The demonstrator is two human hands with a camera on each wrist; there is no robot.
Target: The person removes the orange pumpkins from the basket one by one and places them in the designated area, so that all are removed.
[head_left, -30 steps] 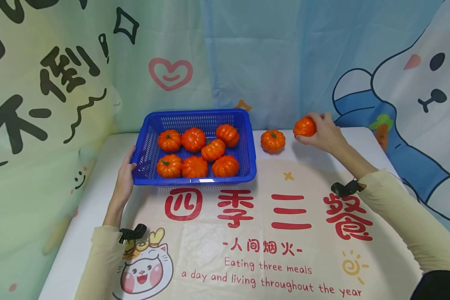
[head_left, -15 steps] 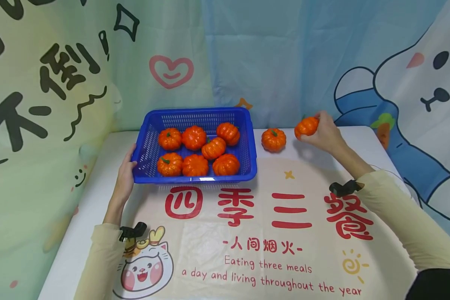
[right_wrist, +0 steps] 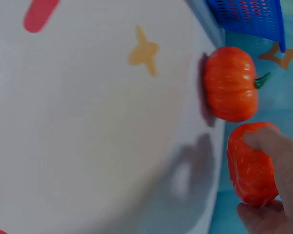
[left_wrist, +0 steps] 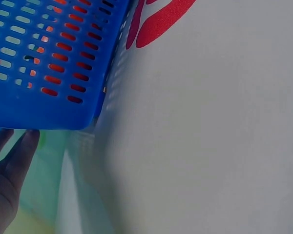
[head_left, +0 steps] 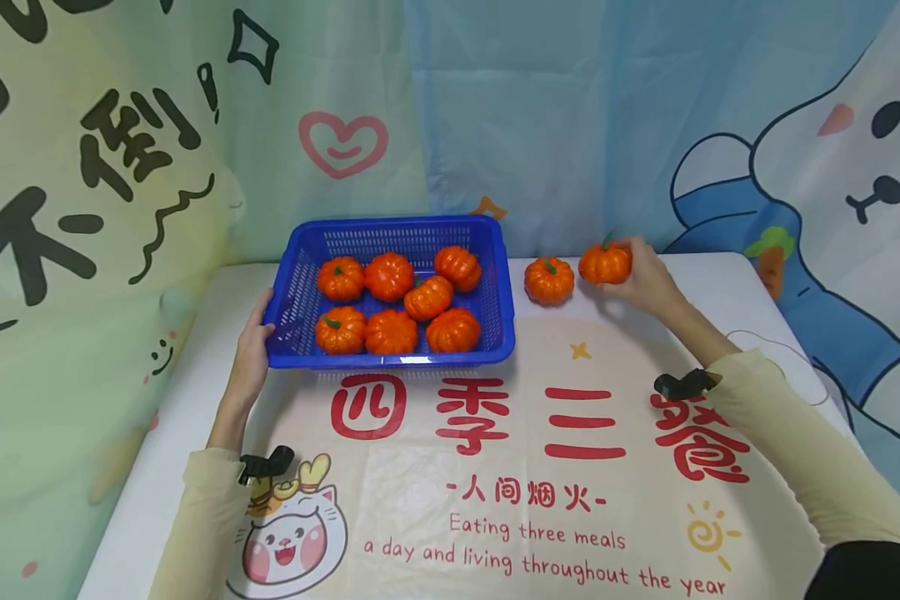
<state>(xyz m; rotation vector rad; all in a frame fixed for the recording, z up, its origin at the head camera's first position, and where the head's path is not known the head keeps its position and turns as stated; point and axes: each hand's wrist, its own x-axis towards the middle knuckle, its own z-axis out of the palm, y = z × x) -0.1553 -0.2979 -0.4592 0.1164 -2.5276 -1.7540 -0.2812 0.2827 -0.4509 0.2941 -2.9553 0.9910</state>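
Right hand (head_left: 651, 282) pinches a pumpkin (head_left: 604, 265) near the rear table edge (head_left: 708, 260); well apart, left hand (head_left: 249, 357) touches basket edge (head_left: 390, 362), grip unclear

Curtained booth (head_left: 52, 358), cartoon backdrop (head_left: 510, 125), lettered tablecloth (head_left: 390, 492)

My head view faces forward-down over the table (head_left: 712, 279); both wrist views much closer; all share the basket (head_left: 390, 362).
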